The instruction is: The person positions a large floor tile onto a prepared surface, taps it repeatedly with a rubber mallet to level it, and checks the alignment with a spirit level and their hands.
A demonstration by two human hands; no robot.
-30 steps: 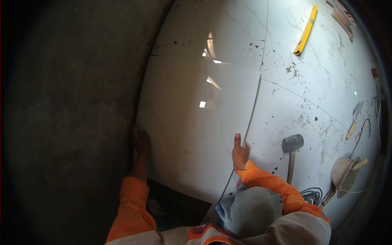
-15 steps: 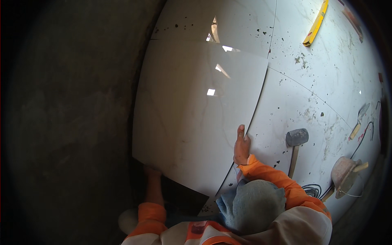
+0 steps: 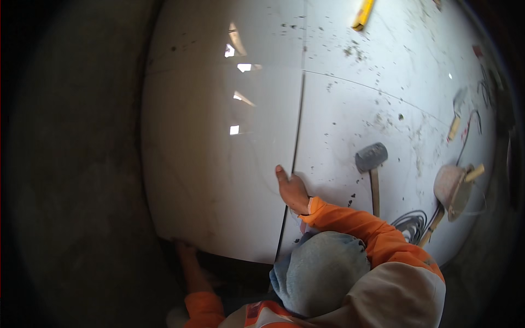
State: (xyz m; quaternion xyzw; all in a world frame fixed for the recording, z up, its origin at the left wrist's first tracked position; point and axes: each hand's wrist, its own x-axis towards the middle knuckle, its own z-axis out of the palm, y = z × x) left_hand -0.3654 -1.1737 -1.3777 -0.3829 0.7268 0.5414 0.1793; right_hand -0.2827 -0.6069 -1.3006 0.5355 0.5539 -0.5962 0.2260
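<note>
A large glossy marbled floor tile (image 3: 208,180) lies along the dark left side, with a narrow dark gap down its right edge. My right hand (image 3: 293,192) grips that edge, thumb on top; its other fingers are mostly hidden at the gap. At the tile's near left corner, my left hand (image 3: 185,249) holds the near edge from below, its fingers dim and largely hidden. Beneath this near edge shows a dark strip of floor. Right of my right hand, a rubber mallet (image 3: 371,158) rests on the neighbouring tile (image 3: 339,126).
A yellow spirit level (image 3: 362,15) lies at the far side. On the right are a trowel (image 3: 455,123), a tipped bucket (image 3: 449,185) with a wooden handle in it, and a coiled cable (image 3: 411,225). Crumbs of mortar dot the tiles. My bent knee (image 3: 325,273) is close by.
The view has swung, so most things sit further left. The tile's right edge now runs nearly in line with the far seam, where before it stood askew. Both hands stay on the tile.
</note>
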